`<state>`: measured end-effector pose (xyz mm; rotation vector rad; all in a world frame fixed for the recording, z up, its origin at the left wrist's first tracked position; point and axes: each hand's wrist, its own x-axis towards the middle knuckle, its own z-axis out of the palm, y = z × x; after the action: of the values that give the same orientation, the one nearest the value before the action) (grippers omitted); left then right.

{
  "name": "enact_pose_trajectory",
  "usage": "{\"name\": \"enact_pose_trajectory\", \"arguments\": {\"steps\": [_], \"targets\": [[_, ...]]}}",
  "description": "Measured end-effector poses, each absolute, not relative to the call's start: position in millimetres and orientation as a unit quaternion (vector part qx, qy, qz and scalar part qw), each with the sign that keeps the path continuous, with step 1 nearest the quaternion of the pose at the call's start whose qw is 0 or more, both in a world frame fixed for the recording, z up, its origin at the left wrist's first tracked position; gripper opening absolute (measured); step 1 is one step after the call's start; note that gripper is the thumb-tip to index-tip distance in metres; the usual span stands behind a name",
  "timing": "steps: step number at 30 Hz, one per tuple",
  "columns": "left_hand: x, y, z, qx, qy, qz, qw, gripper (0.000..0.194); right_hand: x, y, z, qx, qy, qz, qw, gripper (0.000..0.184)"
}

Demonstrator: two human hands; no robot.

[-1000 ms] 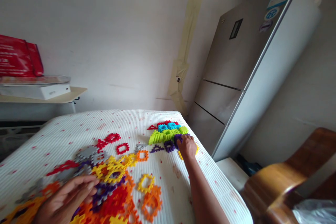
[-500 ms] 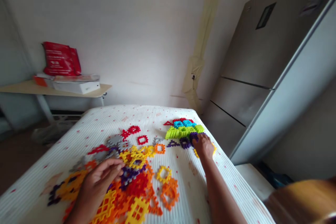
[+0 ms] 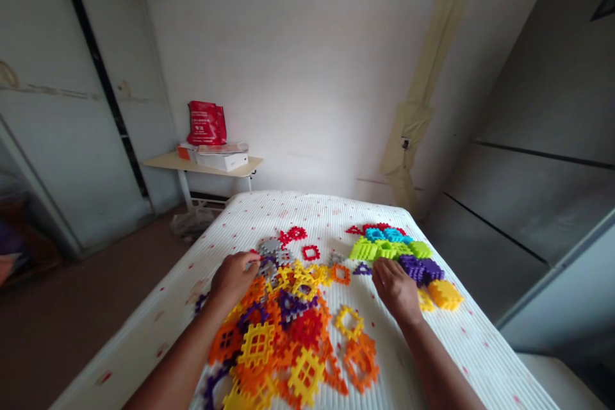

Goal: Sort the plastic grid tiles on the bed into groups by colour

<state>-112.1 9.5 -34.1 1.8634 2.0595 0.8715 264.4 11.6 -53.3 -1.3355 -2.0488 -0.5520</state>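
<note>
The jumbled pile of multicoloured, toothed plastic pieces (image 3: 307, 328) lies on white, ribbed cloth (image 3: 483, 347). Left hand (image 3: 235, 277), fingers narrow, hovers by its left edge; right hand (image 3: 398, 288), fingers curled, beside the purple, square plastic stack (image 3: 414, 270). Whether either of the 2 grips anything, I cannot tell. Lime-green, toothed plastic stacks (image 3: 384, 248) sit beyond, apparently grouped by colour.

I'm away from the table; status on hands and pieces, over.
Left hand by gray pieces, grip unclear. Right hand beside purple stacks, grip unclear. Mixed loose heap crowding left hand.
</note>
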Motion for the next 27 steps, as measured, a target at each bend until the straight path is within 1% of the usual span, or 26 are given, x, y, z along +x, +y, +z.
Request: {"name": "enact_pose_trajectory", "arguments": {"steps": [4, 8, 13, 15, 19, 23, 25, 27], "targets": [[-104, 33, -33, 0.639, 0.73, 0.216, 0.112, 0.029, 256, 11, -61, -0.471, -0.809, -0.192, 0.296, 0.025], [-98, 46, -34, 0.646, 0.737, 0.153, 0.125, 0.028, 260, 12, -66, -0.467, -0.808, -0.19, 0.304, 0.025], [-93, 52, -31, 0.656, 0.734, 0.109, 0.135, 0.03, 262, 14, -68, -0.469, -0.804, -0.187, 0.313, 0.025], [-92, 52, -30, 0.655, 0.736, 0.103, 0.136, 0.027, 261, 14, -68, -0.469, -0.804, -0.186, 0.314, 0.025], [-90, 48, -26, 0.645, 0.743, 0.115, 0.136, 0.02, 261, 13, -67, -0.471, -0.804, -0.181, 0.315, 0.025], [-94, 43, -16, 0.636, 0.741, 0.172, 0.129, 0.002, 262, 12, -66, -0.47, -0.803, -0.182, 0.318, 0.025], [-99, 40, -10, 0.625, 0.739, 0.216, 0.126, 0.006, 261, 11, -65, -0.469, -0.803, -0.182, 0.32, 0.024], [-103, 35, -5, 0.61, 0.734, 0.268, 0.13, 0.003, 261, 11, -65, -0.47, -0.802, -0.18, 0.323, 0.024]]}}
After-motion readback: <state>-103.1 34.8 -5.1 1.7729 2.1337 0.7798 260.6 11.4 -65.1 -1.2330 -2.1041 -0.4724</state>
